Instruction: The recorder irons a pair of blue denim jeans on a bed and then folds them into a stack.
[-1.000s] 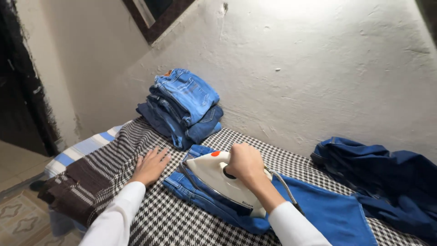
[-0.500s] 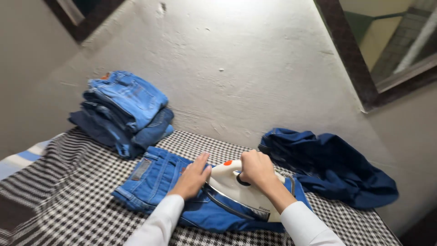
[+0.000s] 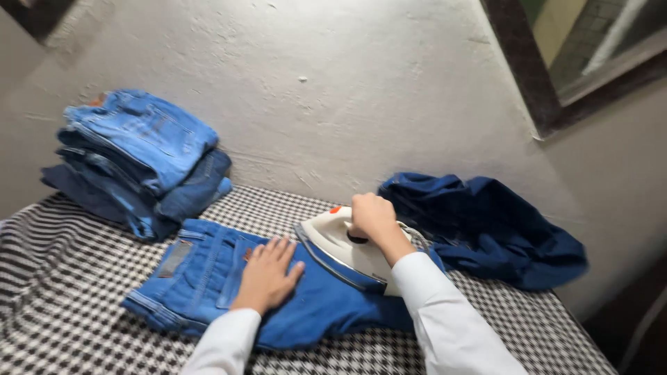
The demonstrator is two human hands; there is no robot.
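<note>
Right hand [image 3: 372,217] gripped handle of white electric iron [image 3: 344,251], fingers fully closed; left hand [image 3: 267,274] lay flat, open, holding nothing, on blue denim jeans [image 3: 208,278].

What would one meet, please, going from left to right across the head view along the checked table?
Stack of folded blue denim jeans → left hand flat on the blue jeans being pressed → white electric iron gripped by the right hand → crumpled dark blue garment.

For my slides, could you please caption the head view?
Right hand grips a white iron on blue jeans; left hand presses them flat.
</note>
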